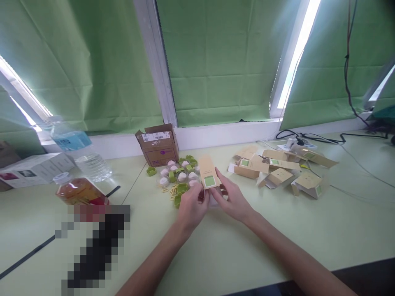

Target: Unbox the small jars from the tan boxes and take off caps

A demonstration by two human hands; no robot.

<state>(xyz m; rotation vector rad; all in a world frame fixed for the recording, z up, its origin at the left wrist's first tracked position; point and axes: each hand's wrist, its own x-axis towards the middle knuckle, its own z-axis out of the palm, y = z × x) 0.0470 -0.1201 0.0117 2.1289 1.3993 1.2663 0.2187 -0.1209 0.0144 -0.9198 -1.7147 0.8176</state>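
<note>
A small tan carton [207, 167] with a green square printed near its lower end is held between both hands above the table. My left hand [194, 205] pinches at the carton's near end, its fingertips partly hidden. Along the carton's right side and underneath, my right hand [232, 199] grips with thumb and fingers. Just behind and left of my left hand lie several clear cups with whitish rounded pieces [182, 176], green plastic pieces [182, 188] and pale yellow rings [173, 192].
Several tan cartons [279, 176] with flaps out lie in a pile at the right. An open brown cardboard box [160, 153] stands at the back by the wall. Leftward are a tilted water bottle [92, 162], an amber drink bottle [78, 191] and a white box [40, 169]. Cables [327, 137] run back right.
</note>
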